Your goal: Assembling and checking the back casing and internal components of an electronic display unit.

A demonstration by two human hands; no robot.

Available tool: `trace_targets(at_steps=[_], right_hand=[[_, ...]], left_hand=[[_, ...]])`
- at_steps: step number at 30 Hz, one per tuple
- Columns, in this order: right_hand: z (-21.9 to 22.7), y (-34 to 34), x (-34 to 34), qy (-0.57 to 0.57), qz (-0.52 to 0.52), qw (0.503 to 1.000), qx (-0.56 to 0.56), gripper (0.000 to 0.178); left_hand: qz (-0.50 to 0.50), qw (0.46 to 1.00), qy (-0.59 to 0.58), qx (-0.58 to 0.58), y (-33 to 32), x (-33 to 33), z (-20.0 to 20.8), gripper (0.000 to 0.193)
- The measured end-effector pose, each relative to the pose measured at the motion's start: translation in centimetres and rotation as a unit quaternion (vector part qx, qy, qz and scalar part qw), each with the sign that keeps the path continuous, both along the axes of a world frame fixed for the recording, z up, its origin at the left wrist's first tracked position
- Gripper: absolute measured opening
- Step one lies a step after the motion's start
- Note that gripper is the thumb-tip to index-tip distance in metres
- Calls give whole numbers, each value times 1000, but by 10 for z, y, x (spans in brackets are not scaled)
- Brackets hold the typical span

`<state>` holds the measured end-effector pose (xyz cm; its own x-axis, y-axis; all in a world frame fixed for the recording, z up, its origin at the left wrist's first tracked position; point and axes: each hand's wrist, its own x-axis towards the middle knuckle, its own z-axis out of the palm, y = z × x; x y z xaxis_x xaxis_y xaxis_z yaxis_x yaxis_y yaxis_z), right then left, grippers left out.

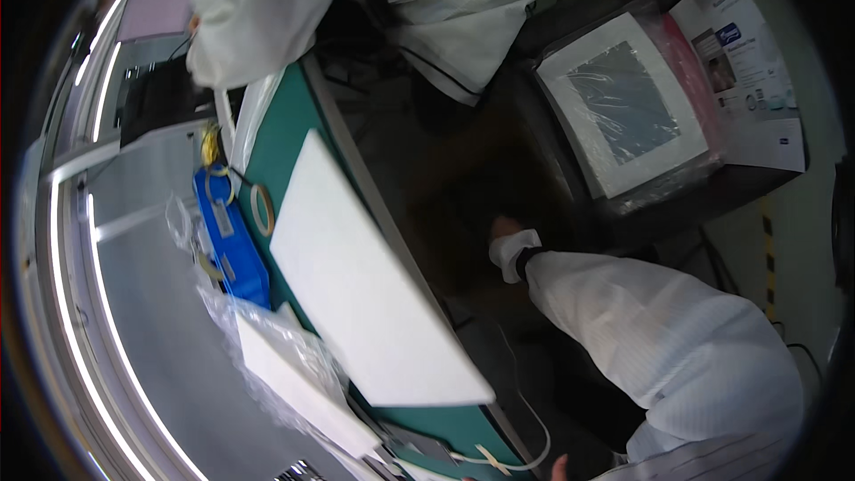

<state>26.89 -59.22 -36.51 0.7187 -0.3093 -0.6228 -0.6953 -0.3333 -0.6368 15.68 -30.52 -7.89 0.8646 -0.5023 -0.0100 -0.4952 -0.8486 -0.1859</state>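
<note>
My right hand (506, 229) reaches from a white sleeve with a dark wristband into the shadow beside the table. Its fingers are lost in the dark, so what they touch is hidden. At the lower edge, a fingertip (559, 468) shows, seemingly of my left hand, whose remainder is out of view. Between the hands and the far side of the bench lies a large flat white panel (365, 285) on a green mat (298, 116). It is the nearest large thing to both hands, and neither visibly touches it.
A black crate (659, 223) at right holds a plastic-wrapped white-framed panel (552, 80) and a printed carton (757, 80). Left of the panel are a blue fixture (233, 245), a tape roll (269, 210) and a plastic-bagged white piece (298, 383). A white-coated person (258, 9) is at the top.
</note>
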Motion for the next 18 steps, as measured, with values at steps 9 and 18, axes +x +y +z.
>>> trace_targets(at_steps=[9,18], right_hand=[[-230,42,93,70,-74,973,207,36],[-305,67,88,100,-182,973,104,21]], left_hand=[[-63,995,-70,26,-84,68,-86,98],[-126,987,-92,41,-109,100,-116,94]])
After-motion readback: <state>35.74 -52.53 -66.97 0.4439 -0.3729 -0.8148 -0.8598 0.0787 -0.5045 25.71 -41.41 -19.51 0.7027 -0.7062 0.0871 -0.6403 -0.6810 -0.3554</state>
